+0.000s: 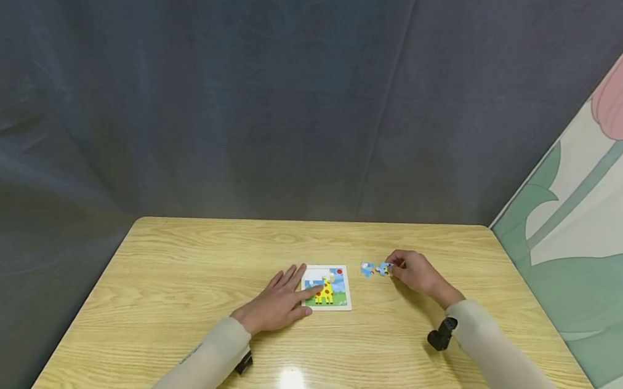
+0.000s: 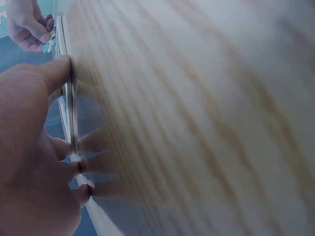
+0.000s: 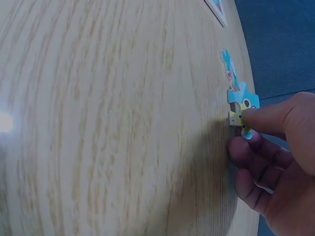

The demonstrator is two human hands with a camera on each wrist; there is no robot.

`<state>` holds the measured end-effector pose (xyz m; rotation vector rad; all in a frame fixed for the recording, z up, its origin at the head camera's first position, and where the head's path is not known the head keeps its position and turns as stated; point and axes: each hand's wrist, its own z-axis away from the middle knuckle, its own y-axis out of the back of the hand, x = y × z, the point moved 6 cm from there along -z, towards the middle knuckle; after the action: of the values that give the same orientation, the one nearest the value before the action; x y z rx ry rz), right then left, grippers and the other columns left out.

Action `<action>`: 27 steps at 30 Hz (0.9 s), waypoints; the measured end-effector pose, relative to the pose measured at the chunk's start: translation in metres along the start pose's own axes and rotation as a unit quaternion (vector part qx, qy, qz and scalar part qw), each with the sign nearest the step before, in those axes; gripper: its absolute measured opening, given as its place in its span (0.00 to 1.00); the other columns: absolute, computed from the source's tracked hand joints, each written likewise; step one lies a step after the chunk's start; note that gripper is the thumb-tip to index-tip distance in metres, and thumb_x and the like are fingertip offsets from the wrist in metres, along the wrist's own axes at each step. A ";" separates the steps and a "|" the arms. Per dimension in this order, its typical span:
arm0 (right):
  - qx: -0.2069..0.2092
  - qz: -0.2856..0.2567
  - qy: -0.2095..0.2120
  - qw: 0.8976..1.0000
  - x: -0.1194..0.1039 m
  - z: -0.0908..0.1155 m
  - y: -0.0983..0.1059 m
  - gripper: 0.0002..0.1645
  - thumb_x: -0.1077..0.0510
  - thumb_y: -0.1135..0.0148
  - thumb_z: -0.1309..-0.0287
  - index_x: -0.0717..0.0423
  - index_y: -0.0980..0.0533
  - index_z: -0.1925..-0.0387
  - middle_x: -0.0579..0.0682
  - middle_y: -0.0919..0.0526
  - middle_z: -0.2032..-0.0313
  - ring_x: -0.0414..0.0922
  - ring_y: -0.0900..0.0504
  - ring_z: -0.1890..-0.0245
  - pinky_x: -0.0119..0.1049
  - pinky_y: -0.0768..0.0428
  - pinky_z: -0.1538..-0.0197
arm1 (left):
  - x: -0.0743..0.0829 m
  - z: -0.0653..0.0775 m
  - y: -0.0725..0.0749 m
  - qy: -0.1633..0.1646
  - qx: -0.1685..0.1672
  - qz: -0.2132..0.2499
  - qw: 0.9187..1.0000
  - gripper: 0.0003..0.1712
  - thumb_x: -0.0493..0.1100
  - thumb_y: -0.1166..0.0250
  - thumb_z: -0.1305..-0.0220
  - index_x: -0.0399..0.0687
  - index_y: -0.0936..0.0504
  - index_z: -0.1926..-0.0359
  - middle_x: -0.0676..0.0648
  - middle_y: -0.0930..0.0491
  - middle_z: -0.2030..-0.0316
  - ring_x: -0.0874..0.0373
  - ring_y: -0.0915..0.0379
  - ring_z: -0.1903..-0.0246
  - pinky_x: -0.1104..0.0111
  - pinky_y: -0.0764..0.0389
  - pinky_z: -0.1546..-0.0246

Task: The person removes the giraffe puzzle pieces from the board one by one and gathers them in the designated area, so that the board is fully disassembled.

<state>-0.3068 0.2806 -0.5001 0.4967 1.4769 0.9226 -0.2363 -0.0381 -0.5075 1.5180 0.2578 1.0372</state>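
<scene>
A white-framed jigsaw puzzle board [image 1: 338, 287] with a giraffe picture lies on the table in the head view. White bare space shows in its upper left part. My left hand [image 1: 274, 302] rests on the board's left side with fingers spread, the index finger on the giraffe. To the right of the board, my right hand [image 1: 415, 272] pinches a blue and yellow puzzle piece [image 3: 240, 96] between thumb and fingers, tilted up close to the table. Beside it lies another puzzle piece [image 1: 367, 269], mostly blue with some white and red.
The wooden table [image 1: 184, 261] has a dark grey curtain [image 1: 281, 98] along its back and left side. A flower-patterned panel [image 1: 600, 255] stands at the right edge. Each wrist wears a black camera [image 1: 442, 334].
</scene>
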 end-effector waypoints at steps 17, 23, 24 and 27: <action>0.021 0.044 0.011 0.999 0.000 -0.001 -0.002 0.08 0.65 0.36 0.27 0.62 0.15 0.52 0.56 0.16 0.60 0.44 0.21 0.64 0.31 0.24 0.66 | -0.002 0.000 -0.001 0.002 0.003 0.002 1.000 0.31 0.56 0.48 0.15 0.62 0.36 0.17 0.35 0.63 0.13 0.35 0.67 0.13 0.38 0.55 0.15; 0.024 0.052 0.008 0.998 0.001 -0.002 -0.003 0.08 0.66 0.36 0.28 0.62 0.15 0.52 0.56 0.17 0.59 0.45 0.21 0.63 0.32 0.23 0.64 | -0.002 0.000 -0.001 0.002 0.002 0.002 1.000 0.32 0.56 0.48 0.15 0.61 0.37 0.17 0.35 0.63 0.13 0.36 0.67 0.13 0.38 0.55 0.14; 0.024 0.053 0.007 0.998 0.000 -0.002 -0.003 0.08 0.66 0.36 0.28 0.62 0.15 0.52 0.56 0.16 0.59 0.45 0.21 0.63 0.33 0.23 0.64 | -0.001 0.000 -0.001 0.002 0.002 0.002 1.000 0.32 0.56 0.48 0.15 0.61 0.37 0.17 0.35 0.63 0.13 0.36 0.67 0.13 0.38 0.55 0.14; 0.026 0.056 0.006 0.998 -0.001 -0.003 -0.002 0.08 0.67 0.36 0.28 0.62 0.15 0.52 0.56 0.16 0.58 0.45 0.21 0.63 0.34 0.22 0.63 | -0.001 0.000 -0.001 0.001 0.003 0.000 1.000 0.31 0.56 0.49 0.15 0.62 0.37 0.17 0.35 0.63 0.13 0.36 0.67 0.13 0.38 0.55 0.14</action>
<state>-0.3089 0.2782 -0.5014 0.6176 1.4986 0.9786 -0.2362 -0.0388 -0.5084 1.5219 0.2625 1.0381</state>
